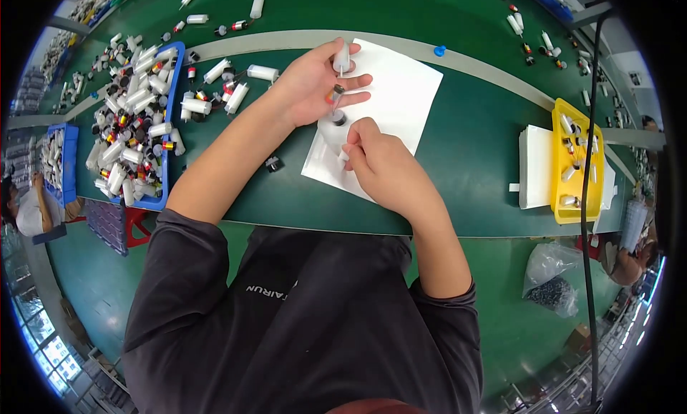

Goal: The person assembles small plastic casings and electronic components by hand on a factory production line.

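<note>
Working over white sheet (404, 92) | with left hand (311, 85), spreading lower fingers, holding white cylinder (342, 57) on thumb side, near sheet's far-left corner | with right hand (379, 163), pinching small white piece (343, 156) at fingertips, toward near edge

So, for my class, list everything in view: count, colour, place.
Worktable: one, green, centre
Large tray: one, blue, table's left
White cylinders: many, white, heaped there and scattered
Small black parts: several, black, on worktable
Small tray: one, blue, far left
Sheet: one, white, centre
Knob: one, blue, beyond sheet
Yellow tray: one, yellow, right
Stack: one, white, beside yellow tray
Cable: one, black, hanging right
Plastic bag: one, clear, floor right
People: at least two, clothing unclear, edges
Shirt: one, dark grey, lower centre
Left hand: one, bare, over sheet, holding white cylinder
Right hand: one, bare, over sheet, pinching small white piece
</note>
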Demonstrator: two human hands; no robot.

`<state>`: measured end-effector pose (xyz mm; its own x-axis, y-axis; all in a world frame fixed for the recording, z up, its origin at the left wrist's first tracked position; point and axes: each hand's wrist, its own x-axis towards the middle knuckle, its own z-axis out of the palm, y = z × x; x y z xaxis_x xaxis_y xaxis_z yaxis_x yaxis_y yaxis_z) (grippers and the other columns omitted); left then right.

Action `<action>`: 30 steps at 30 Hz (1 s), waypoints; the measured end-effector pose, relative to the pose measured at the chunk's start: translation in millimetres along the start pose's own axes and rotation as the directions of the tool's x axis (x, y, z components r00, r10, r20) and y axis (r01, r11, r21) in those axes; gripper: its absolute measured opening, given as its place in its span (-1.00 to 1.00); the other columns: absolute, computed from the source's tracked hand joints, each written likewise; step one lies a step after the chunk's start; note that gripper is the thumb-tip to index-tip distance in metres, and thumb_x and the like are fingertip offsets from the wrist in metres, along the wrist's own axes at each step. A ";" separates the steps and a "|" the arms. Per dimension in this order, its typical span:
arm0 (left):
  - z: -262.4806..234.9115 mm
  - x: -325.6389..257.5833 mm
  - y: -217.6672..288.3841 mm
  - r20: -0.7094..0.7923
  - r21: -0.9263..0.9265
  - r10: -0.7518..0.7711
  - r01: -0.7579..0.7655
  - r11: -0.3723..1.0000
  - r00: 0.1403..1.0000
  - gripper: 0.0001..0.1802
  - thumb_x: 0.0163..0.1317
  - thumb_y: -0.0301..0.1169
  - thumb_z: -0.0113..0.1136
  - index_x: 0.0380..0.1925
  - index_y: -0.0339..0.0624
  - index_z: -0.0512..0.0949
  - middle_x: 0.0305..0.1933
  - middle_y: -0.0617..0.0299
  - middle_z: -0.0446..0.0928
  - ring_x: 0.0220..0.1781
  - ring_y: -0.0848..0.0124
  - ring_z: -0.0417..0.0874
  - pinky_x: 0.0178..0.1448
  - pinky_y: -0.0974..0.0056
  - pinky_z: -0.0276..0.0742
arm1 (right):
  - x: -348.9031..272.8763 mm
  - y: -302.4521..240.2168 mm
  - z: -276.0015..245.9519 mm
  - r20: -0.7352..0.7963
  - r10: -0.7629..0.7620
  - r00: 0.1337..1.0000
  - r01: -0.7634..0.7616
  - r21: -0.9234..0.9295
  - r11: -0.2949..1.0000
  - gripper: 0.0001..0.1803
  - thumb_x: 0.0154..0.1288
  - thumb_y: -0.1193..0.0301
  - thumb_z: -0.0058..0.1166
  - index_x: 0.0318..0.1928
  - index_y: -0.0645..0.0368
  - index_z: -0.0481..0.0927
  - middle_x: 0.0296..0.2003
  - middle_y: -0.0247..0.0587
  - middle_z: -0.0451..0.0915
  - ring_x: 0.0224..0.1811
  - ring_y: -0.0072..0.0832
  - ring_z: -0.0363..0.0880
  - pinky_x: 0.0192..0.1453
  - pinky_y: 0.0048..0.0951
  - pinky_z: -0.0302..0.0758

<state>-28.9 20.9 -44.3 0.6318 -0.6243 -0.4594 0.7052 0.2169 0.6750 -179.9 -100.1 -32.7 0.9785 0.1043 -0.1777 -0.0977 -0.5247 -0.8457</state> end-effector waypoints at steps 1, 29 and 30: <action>-5.3 0.4 -1.4 -0.008 -0.041 -0.024 0.023 0.999 1.000 -0.53 0.57 -0.07 -0.12 0.22 -0.21 0.36 -0.22 0.28 0.42 0.06 0.18 0.62 0.30 -0.02 0.61 | 1.6 1.4 4.6 -0.026 -0.029 0.999 0.028 -0.061 0.998 -0.85 0.47 0.44 -0.07 -0.14 0.30 0.36 -0.47 0.18 0.61 -0.32 0.10 0.65 -0.19 0.06 0.50; 29.4 2.4 28.8 0.167 -0.553 0.124 -0.011 0.833 0.978 -0.76 0.43 -0.34 -0.12 -0.11 -0.26 0.45 0.09 -0.02 0.51 0.28 0.09 0.51 0.28 0.06 0.53 | 43.6 -12.8 -35.7 -0.608 -0.554 0.569 0.528 -0.246 0.813 -0.43 0.13 0.54 0.39 0.15 0.21 0.45 -0.15 -0.26 0.52 -0.11 -0.46 0.52 0.14 -0.36 0.45; 34.5 2.2 28.0 0.180 -0.548 0.123 -0.005 0.836 0.976 -0.76 0.43 -0.34 -0.12 -0.11 -0.26 0.45 0.09 -0.02 0.51 0.28 0.09 0.51 0.28 0.06 0.53 | 46.2 -7.8 -30.3 -0.613 -0.555 0.562 0.524 -0.255 0.812 -0.43 0.13 0.54 0.39 0.15 0.21 0.45 -0.15 -0.26 0.52 -0.11 -0.46 0.52 0.14 -0.36 0.45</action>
<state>-18.9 -0.3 -6.5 0.6457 -0.7174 -0.2614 0.7632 0.5957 0.2505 -128.4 -116.8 -19.1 0.7152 -0.1680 0.6785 0.4802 -0.5873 -0.6516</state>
